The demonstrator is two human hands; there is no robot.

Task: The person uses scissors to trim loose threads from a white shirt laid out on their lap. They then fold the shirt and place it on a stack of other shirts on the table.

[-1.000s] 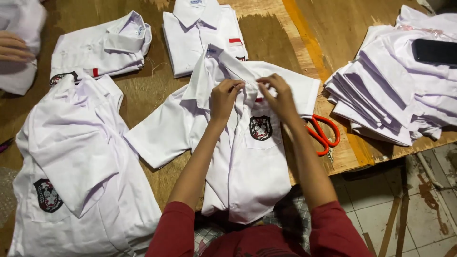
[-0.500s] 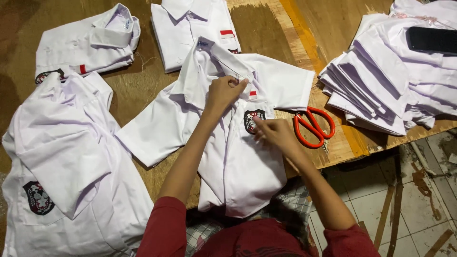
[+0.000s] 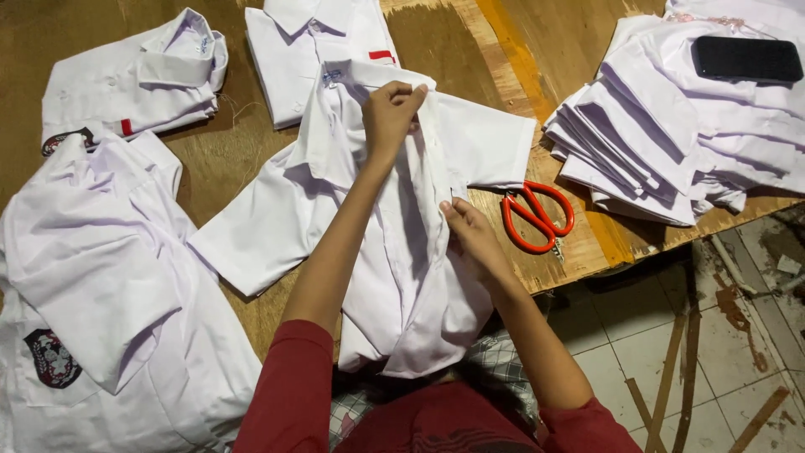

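Brown plywood worktop (image 3: 243, 159) carries white short-sleeved shirts (image 3: 277, 226), a stack of folded white shirts (image 3: 671, 143) at its right edge, and orange-handled scissors (image 3: 537, 216) near its front edge.

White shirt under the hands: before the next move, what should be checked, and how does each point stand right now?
1. Left hand grips the white shirt near its collar: ok.
2. Right hand pinches the front edge lower down: ok.
3. Front edges lined up along their length: cannot tell, the arms cover part of them.
4. Both short sleeves spread flat on the wooden table: ok.
5. Orange scissors lie closed beside the right hand, off the shirt: ok.
6. Black phone sits on the stack of folded shirts, away from the hands: ok.
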